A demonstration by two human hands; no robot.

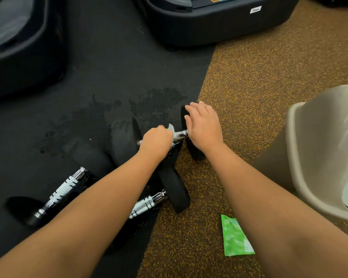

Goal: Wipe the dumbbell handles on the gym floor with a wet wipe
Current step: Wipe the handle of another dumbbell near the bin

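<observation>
Status: wiping in progress on the far dumbbell handle (pixel 181 135).

- Left grip (pixel 156 144) is curled tight round the middle of this handle, with the wet wipe (pixel 171 128) pinched between palm and bar. A white corner of the wipe sticks out at 1 o'clock of the fist.
- Right grip (pixel 204 127) has its fingers laid fairly straight over the top of the right-hand plate (pixel 193 151). It is pressing, not clasping, and I judge it is steadying the dumbbell.
- A short stretch of chrome shows at 3 o'clock of the left grip, between the fist and the plate. The rest of the bar is hidden under the hand.

Remaining:
- The near handle (pixel 147 203) lies at 6 o'clock of the left grip, partly hidden by the forearm.
- The left handle (pixel 62 191) lies at 8 o'clock, well apart.
- Neither is touched by a hand. Whether either has been wiped, I cannot tell.
- Estimate: one of three handles is in hand, so the task is somewhere mid-way at best.

Surroundings:
- A green wipe packet (pixel 236 237) lies on the speckled floor (pixel 249 77) at 5 o'clock of the frame.
- A beige bin (pixel 319 147) stands at 3 o'clock.
- Darker patches show on the black mat (pixel 109 57) at 12 o'clock of the left grip.
</observation>
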